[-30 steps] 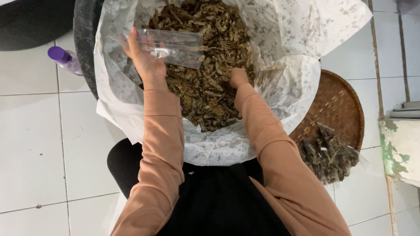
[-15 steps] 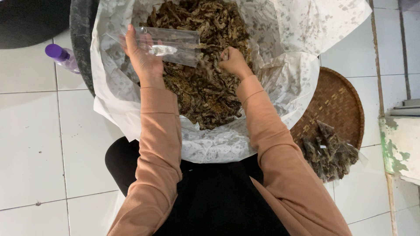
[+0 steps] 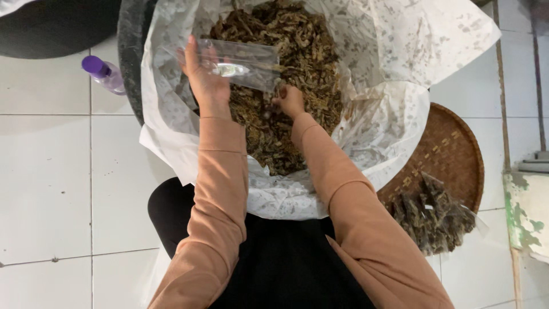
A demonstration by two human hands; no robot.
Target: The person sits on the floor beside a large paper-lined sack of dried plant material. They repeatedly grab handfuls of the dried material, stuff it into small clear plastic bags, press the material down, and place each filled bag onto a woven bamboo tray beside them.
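Observation:
A large basin lined with white paper (image 3: pixel 389 137) holds a heap of brown dried pieces (image 3: pixel 297 63). My left hand (image 3: pixel 203 77) holds a clear plastic bag (image 3: pixel 243 63) flat over the heap, mouth towards the right. My right hand (image 3: pixel 290 100) is closed on a pinch of the dried pieces, just below the bag's open end. Both sleeves are peach-coloured.
A round woven tray (image 3: pixel 452 154) lies on the white tiled floor at the right, with several filled clear packets (image 3: pixel 434 214) on it. A bottle with a purple cap (image 3: pixel 103 74) lies at the left. A dark round tub (image 3: pixel 51 28) sits at the top left.
My right hand has come up out of the heap and moved left to the bag's mouth. My left hand kept the bag nearly in place.

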